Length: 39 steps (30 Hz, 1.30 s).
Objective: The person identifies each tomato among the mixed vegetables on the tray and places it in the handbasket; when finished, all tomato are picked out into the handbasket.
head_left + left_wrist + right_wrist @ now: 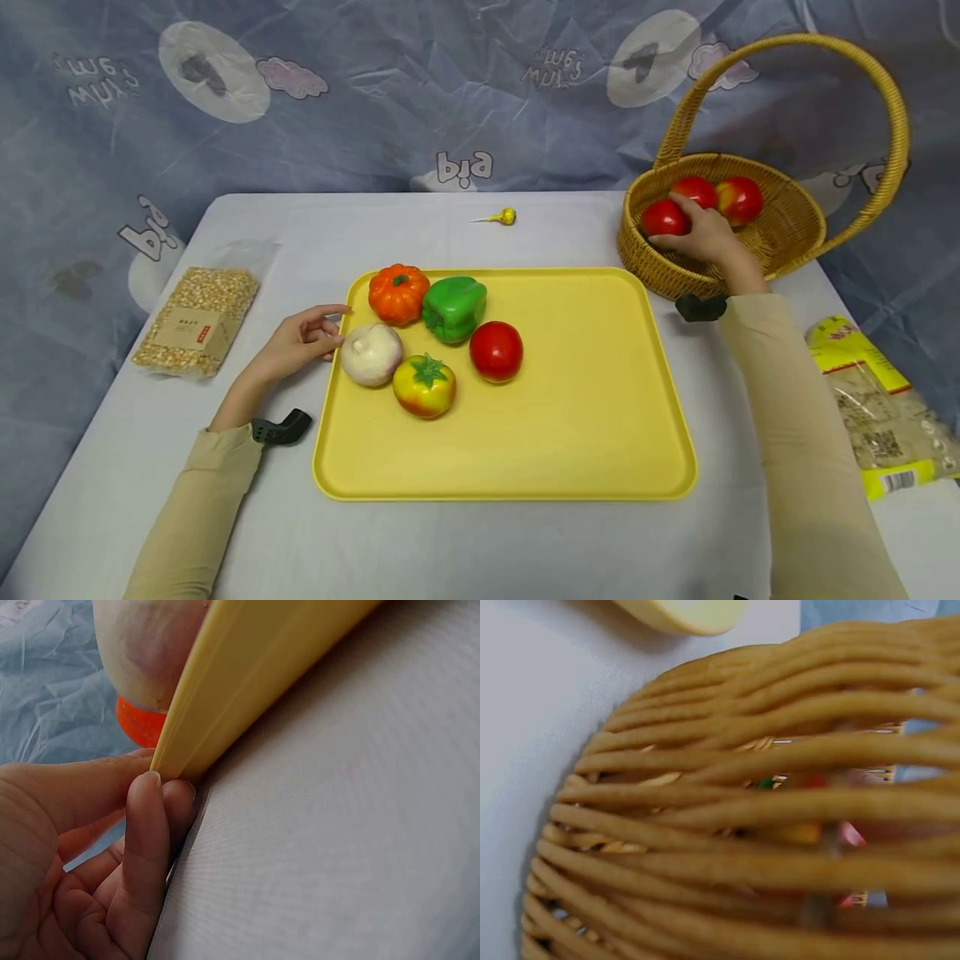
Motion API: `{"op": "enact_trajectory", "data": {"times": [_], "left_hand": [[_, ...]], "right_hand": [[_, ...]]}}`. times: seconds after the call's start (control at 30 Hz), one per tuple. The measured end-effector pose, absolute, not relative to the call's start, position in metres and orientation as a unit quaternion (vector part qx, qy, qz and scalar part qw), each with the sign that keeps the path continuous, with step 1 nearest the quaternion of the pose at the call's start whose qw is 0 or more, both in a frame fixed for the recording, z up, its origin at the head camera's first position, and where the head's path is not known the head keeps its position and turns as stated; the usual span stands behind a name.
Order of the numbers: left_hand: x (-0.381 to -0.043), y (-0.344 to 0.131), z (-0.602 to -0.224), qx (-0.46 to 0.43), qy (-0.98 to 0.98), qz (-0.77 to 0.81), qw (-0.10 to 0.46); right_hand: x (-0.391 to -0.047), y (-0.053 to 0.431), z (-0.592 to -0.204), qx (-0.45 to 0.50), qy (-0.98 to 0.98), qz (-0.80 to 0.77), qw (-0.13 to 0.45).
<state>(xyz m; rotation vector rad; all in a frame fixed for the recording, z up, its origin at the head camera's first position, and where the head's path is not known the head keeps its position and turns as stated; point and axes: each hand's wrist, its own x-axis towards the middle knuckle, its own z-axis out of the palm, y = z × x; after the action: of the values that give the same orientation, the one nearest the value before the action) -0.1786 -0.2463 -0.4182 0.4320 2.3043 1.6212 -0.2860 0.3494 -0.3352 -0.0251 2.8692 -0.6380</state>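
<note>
My right hand [705, 233] reaches into the wicker basket [802, 208] and grips a red apple [664, 218] at its left side. Another red apple [694, 192] and a red-yellow apple [739, 201] lie beside it. The right wrist view is filled by the basket's woven wall [727, 795], which hides that hand. At the yellow tray's [585, 392] left rim, my left hand [303, 337] pinches the edge between thumb and fingers. Close to it on the tray sit a white garlic bulb [372, 355], an orange pumpkin [399, 294], a green bell pepper [454, 309], a yellow-red tomato [424, 386] and a red tomato [497, 352].
A bag of corn kernels [198, 321] lies left of the tray. Behind the tray is a yellow-wrapped lollipop [507, 217]. A yellow-and-clear food packet [885, 408] lies at the right, beyond my right forearm. The basket's tall handle [896, 125] arches over its opening.
</note>
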Motion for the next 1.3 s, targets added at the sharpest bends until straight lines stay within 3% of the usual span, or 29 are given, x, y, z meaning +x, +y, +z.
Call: {"op": "enact_trajectory", "data": {"times": [0.33, 0.97, 1.3], "left_hand": [[-0.178, -0.244, -0.416, 0.148, 0.801, 0.561, 0.149], [-0.18, -0.245, -0.415, 0.149, 0.806, 0.554, 0.147], [-0.179, -0.245, -0.417, 0.153, 0.799, 0.564, 0.145]], "right_hand": [[-0.256, 0.35, -0.315, 0.005, 0.956, -0.28, 0.091], [-0.195, 0.294, -0.311, -0.065, 0.924, -0.346, -0.15], [-0.174, 0.246, -0.315, -0.196, 0.897, -0.354, -0.18]]}}
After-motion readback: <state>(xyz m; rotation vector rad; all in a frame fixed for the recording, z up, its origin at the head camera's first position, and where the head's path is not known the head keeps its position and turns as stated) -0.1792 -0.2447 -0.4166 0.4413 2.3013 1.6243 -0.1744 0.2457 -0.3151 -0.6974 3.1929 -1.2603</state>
